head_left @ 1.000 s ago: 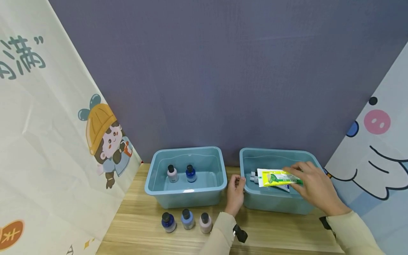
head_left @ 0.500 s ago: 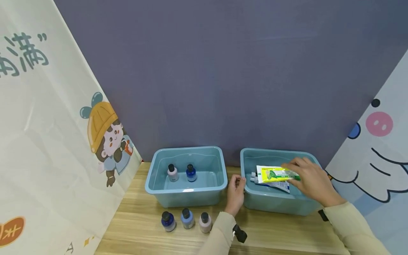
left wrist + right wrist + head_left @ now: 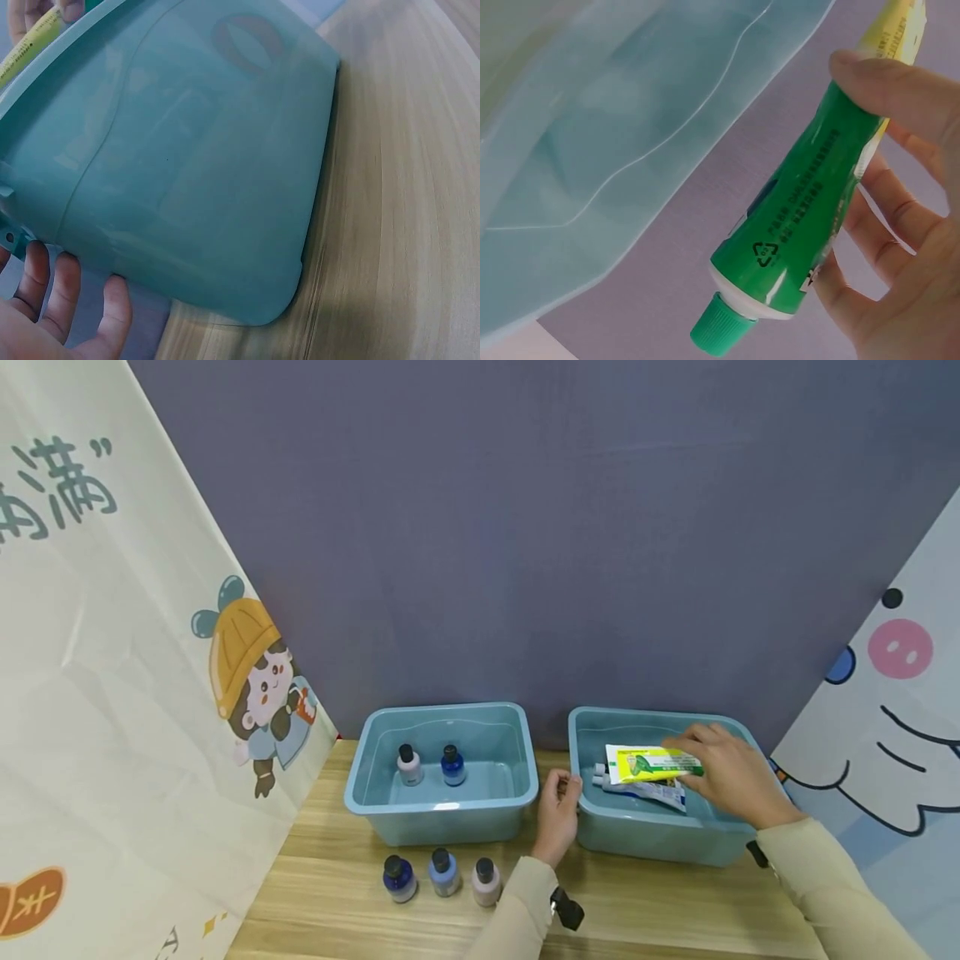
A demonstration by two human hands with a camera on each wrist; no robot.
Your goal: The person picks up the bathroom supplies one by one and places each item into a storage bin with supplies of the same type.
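Note:
My right hand (image 3: 701, 757) pinches a yellow and green tube (image 3: 649, 762) by its flat end, level over the right blue bin (image 3: 654, 842). In the right wrist view the tube (image 3: 810, 210) shows a green cap, with my thumb (image 3: 900, 82) on top. A blue and white tube (image 3: 647, 790) lies inside that bin, under the held one. My left hand (image 3: 566, 787) holds the bin's left rim. Its fingers (image 3: 67, 296) lie against the bin's outer wall (image 3: 195, 150).
A second blue bin (image 3: 441, 810) to the left holds a pale pink bottle (image 3: 408, 765) and a dark blue bottle (image 3: 452, 765). Three small bottles (image 3: 444, 872) stand in a row on the wooden table (image 3: 337, 902) before it. Printed cloth panels hang at both sides.
My right hand has carried the yellow and green tube a little farther back over the right bin. The left hand has stayed on the rim.

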